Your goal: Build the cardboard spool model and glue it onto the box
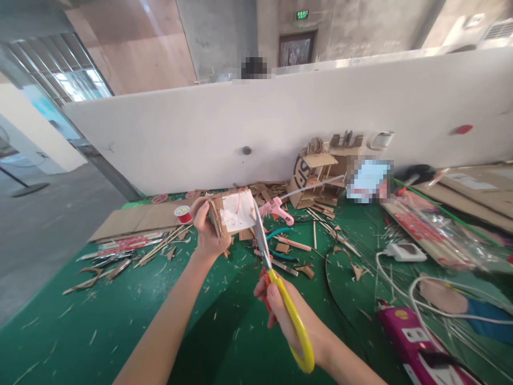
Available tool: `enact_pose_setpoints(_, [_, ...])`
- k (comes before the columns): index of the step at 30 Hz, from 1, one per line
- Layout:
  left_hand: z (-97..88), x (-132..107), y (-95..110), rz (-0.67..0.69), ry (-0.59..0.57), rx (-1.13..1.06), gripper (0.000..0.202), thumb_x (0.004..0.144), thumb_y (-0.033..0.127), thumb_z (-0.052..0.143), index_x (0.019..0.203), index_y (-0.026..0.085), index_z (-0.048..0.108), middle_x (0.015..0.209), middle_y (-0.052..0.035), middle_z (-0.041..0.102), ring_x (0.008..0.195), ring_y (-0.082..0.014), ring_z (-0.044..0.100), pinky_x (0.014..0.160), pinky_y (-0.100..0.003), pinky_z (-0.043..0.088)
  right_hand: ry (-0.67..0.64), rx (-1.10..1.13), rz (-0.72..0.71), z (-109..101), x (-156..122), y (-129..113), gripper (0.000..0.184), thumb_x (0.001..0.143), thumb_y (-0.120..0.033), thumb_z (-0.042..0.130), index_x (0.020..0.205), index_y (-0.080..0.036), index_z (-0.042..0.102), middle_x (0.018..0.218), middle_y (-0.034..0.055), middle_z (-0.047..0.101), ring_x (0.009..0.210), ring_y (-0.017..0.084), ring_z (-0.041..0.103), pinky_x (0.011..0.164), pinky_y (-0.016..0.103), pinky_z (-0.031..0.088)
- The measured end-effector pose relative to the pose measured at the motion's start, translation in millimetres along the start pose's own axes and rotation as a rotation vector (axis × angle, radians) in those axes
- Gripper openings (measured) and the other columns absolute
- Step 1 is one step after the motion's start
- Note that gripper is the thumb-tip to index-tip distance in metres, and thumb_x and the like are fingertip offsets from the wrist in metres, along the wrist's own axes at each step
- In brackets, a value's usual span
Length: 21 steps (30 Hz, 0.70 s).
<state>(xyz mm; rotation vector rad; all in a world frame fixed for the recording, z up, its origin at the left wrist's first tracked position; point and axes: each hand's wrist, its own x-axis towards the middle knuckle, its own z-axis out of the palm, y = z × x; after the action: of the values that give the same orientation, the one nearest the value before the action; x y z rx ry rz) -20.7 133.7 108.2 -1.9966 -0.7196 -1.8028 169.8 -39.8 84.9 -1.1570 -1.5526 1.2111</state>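
Cardboard block [234,213]: light, stiff, easily crushed; gripped at left edge.
Left hand [208,229]: fingers curled, pinching block.
Right hand [290,318]: fingers closed inside scissors [264,251] handles.

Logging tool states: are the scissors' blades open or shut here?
Shut or nearly: the scissors in the right hand show one narrow blade line, no visible gap, beside the cardboard piece.
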Motion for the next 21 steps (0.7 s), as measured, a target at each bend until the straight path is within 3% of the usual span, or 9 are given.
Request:
enact_pose_setpoints(9, [0.8, -0.9, -0.2, 0.043, 0.008, -0.040, 0.067, 0.084, 0.036, 0.058, 0.141, 0.030, 0.024, 0.125, -0.0112, 0.035, 0.121, -0.0265, 0.043, 0.100, -0.047, 0.041, 0.006, -0.128, 0.073, 0.0, 4.7, -6.3, 0.047, 0.096, -0.060, 0.026, 0.077, -0.021, 0.043, 0.068, -0.0019, 0.046, 0.055, 0.011, 0.045, 0.050, 0.023, 0.038])
enact_pose_setpoints(21, [2.4, -1.1, 1.0, 0.033, 0.019, -0.034, 0.066, 0.085, 0.033, 0.055, 0.142, 0.029, 0.023, 0.126, -0.0115, 0.037, 0.119, -0.0265, 0.045, 0.100, -0.047, 0.041, 0.068, -0.302, 0.016, 2.7, 7.7, -16.2, 0.050, 0.095, -0.061, 0.023, 0.065, -0.023, 0.033, 0.060, -0.0021, 0.039, 0.051, 0.011, 0.037, 0.048, 0.024, 0.028])
